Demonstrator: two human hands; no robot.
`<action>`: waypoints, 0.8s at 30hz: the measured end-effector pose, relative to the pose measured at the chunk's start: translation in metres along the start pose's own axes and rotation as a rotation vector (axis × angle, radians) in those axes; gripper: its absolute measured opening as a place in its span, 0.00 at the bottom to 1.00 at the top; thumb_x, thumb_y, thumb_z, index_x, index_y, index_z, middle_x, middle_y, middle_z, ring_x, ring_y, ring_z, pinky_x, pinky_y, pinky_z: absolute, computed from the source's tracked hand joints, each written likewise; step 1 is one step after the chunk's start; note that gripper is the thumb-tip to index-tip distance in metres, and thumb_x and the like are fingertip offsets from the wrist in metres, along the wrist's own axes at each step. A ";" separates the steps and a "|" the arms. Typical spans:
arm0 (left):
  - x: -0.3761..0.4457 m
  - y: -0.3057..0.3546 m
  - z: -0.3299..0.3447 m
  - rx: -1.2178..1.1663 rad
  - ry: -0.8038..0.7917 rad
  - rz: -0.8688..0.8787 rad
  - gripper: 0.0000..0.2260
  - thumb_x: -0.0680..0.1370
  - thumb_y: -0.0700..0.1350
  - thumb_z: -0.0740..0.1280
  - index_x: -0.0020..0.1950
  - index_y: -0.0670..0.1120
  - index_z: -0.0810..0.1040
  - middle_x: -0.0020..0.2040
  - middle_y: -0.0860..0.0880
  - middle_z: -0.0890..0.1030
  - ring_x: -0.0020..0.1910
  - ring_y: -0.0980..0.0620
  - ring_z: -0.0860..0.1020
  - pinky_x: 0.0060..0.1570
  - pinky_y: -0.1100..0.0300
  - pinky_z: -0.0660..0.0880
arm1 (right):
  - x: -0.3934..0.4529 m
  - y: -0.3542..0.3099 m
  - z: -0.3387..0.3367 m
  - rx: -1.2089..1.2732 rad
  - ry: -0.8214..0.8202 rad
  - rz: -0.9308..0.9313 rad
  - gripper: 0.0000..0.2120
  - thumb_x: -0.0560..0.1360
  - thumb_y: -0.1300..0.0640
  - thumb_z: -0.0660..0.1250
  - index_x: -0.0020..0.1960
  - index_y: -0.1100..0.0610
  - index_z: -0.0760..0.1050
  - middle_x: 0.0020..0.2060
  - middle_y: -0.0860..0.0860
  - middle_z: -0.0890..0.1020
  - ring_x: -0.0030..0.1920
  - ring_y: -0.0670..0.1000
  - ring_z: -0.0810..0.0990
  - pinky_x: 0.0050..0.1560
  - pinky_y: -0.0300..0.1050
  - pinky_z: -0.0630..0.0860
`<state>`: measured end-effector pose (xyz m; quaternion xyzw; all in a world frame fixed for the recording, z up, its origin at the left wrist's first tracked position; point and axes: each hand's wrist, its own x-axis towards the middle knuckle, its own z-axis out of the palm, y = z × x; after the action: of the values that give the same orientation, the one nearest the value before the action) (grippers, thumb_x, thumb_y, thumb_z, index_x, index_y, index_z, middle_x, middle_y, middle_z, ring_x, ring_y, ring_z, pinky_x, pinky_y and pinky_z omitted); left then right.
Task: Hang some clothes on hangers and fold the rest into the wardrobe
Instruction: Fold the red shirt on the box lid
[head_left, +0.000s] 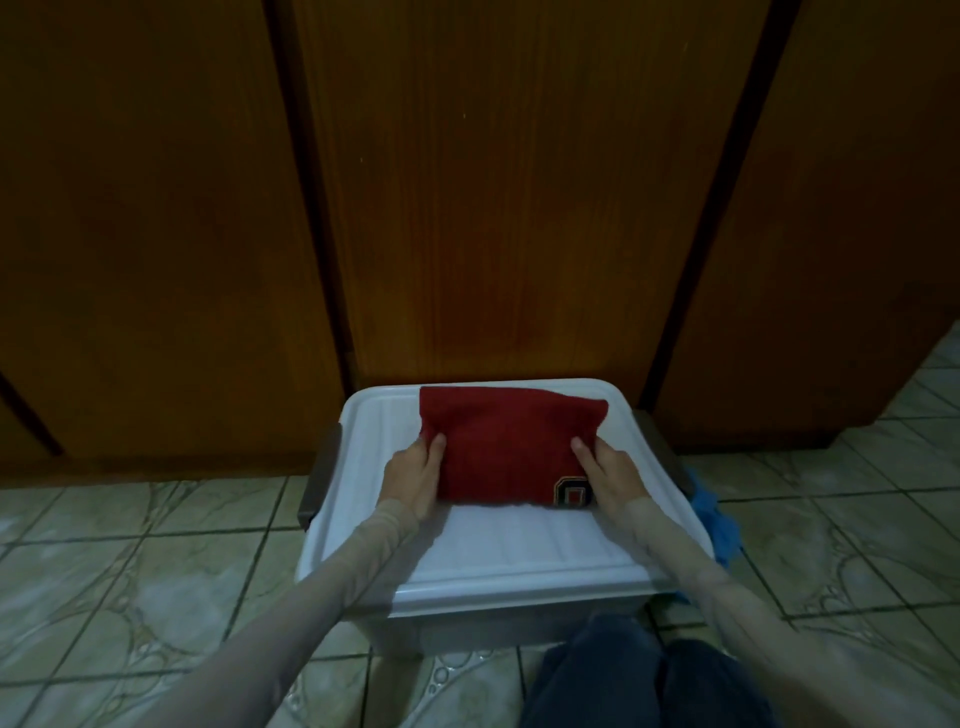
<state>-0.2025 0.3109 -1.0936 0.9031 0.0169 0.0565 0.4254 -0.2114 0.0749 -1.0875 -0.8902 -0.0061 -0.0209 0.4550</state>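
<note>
A folded red garment with a small patch near its front right corner lies on the white lid of a plastic storage box. My left hand grips the garment's left edge, thumb on top. On the right edge my right hand holds it the same way. The closed wooden wardrobe doors stand right behind the box.
The box sits on a tiled floor against the wardrobe, with dark handles at its sides. A blue cloth lies on the floor at the box's right. My knees in dark trousers are at the bottom.
</note>
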 end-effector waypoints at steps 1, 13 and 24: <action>0.001 0.003 0.002 0.011 0.035 0.005 0.19 0.83 0.49 0.50 0.64 0.42 0.73 0.56 0.39 0.79 0.55 0.39 0.76 0.56 0.53 0.69 | 0.002 -0.003 0.002 -0.029 0.063 -0.001 0.20 0.82 0.49 0.50 0.65 0.60 0.69 0.51 0.60 0.80 0.49 0.58 0.79 0.54 0.48 0.75; 0.006 0.015 0.007 0.518 0.027 -0.292 0.23 0.84 0.49 0.46 0.56 0.41 0.78 0.56 0.43 0.80 0.56 0.44 0.77 0.53 0.55 0.71 | 0.019 -0.009 0.017 -0.597 0.100 0.283 0.24 0.83 0.49 0.45 0.56 0.63 0.75 0.53 0.59 0.79 0.53 0.58 0.78 0.46 0.45 0.69; 0.009 0.028 0.012 0.623 0.259 0.013 0.17 0.82 0.46 0.49 0.70 0.45 0.63 0.68 0.45 0.67 0.67 0.46 0.66 0.68 0.48 0.58 | 0.014 -0.029 0.029 -0.640 0.381 -0.035 0.16 0.81 0.53 0.53 0.66 0.58 0.66 0.64 0.56 0.71 0.64 0.54 0.69 0.62 0.51 0.65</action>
<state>-0.1924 0.2850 -1.0789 0.9751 0.0813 0.1656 0.1229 -0.1971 0.1152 -1.0806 -0.9674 0.0702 -0.1948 0.1460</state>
